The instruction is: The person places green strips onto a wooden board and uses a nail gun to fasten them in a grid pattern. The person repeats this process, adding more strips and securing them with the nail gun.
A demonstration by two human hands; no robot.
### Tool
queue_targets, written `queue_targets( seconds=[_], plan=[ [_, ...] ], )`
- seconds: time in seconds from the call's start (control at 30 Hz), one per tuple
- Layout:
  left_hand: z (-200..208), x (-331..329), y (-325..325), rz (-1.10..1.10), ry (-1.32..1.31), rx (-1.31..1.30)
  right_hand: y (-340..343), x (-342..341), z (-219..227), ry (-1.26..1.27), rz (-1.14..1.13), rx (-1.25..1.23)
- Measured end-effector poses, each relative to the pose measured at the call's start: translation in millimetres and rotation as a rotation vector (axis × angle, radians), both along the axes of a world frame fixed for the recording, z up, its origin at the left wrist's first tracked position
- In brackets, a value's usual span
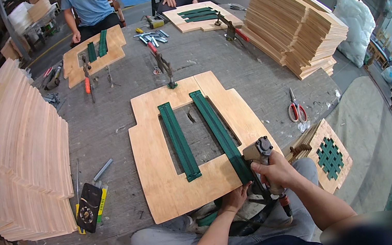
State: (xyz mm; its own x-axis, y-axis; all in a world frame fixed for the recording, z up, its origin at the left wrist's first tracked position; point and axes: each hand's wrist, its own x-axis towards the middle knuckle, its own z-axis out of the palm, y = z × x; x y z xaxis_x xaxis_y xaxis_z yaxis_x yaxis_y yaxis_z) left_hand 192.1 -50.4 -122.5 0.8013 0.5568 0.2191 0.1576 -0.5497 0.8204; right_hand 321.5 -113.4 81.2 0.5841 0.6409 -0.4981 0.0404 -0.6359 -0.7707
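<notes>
A wooden panel (162, 181) with a rectangular opening lies in front of me at the table's near edge. Two green webbing straps cross the opening; the left strap (178, 141) ends on the panel's near part. The right strap (215, 129) runs down to the near edge. There my left hand (235, 200) is closed at its end, partly hidden below the panel. My right hand (275, 171) grips a pneumatic staple gun (258, 149), its nose down by the strap. A red-handled toggle clamp (162, 65) presses on the panel's far edge.
Stacks of wooden panels stand at left (19, 159) and right (289, 27). Red-handled scissors (295, 107) and a black-and-yellow tool (91, 206) lie on the table (102, 155). A panel with woven green webbing (330, 156) stands low at right. Two people in blue shirts sit across, beside other panels (73, 65).
</notes>
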Motion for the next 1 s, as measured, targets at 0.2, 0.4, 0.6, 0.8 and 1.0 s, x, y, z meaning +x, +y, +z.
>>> queue_targets(
  seconds=[0.2,0.4,0.6,0.8,1.0],
  plan=[
    [2.2,-0.9,-0.4,-0.017,-0.082,-0.015,3.1,-10.4,5.0,-0.042,0.003,-0.018],
    [-3.8,-1.5,0.8,-0.058,-0.043,-0.055,5.7,-17.2,5.5,-0.140,0.061,0.030],
    [0.2,-1.8,2.1,0.002,-0.149,-0.005,11.5,-23.6,12.4,-0.075,0.071,-0.124],
    [8.2,-1.9,-3.7,-0.020,-0.074,0.012,0.9,-25.8,-4.9,-0.132,0.085,-0.017],
    [-5.7,-0.7,1.2,-0.049,0.084,0.027,7.0,-34.4,-5.1,-0.196,0.196,-0.007]
  ],
)
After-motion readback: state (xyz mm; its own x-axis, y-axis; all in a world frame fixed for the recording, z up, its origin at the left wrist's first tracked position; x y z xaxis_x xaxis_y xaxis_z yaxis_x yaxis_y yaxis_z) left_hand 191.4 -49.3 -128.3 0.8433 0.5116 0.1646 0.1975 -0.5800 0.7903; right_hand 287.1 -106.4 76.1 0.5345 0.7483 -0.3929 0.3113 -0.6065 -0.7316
